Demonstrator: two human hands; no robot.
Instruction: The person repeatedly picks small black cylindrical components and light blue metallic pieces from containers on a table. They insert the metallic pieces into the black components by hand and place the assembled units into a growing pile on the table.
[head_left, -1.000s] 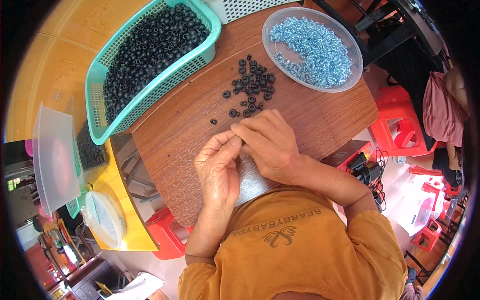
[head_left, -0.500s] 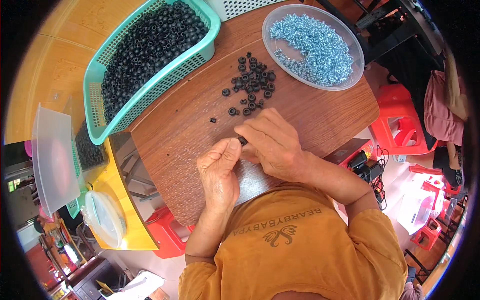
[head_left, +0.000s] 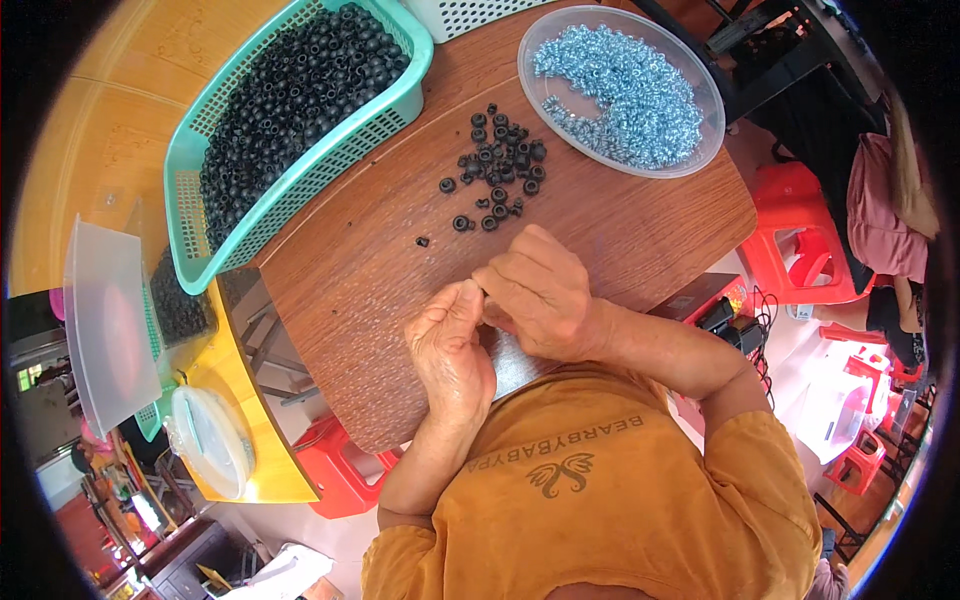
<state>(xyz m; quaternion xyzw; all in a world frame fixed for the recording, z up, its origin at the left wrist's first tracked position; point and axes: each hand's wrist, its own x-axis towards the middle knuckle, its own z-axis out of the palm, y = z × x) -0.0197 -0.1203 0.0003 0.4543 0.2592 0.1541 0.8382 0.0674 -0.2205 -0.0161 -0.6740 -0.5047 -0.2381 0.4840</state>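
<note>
My left hand (head_left: 452,345) and my right hand (head_left: 545,295) meet over the near part of the brown wooden table (head_left: 350,340). Thumbs and fingers of both are pinched together at one spot, where the small black part seen half a second ago is now almost wholly covered by the fingertips. Beyond the hands lies a loose group of small black round parts with holes (head_left: 497,165), of larger and smaller sizes. One small black piece (head_left: 422,242) sits apart, to the left of the group.
A green plastic basket (head_left: 300,190) full of black parts stands at the far left. Far right is a clear round tray (head_left: 715,130) with many shiny light-blue pieces (head_left: 640,95). Red stools (head_left: 790,235) flank the table. A yellow table (head_left: 235,400) with a lidded tub (head_left: 208,440) adjoins the left side.
Both hands have shifted slightly, the left one a little to the right. The black part that showed between the fingertips is now nearly hidden. The loose parts look unchanged.
</note>
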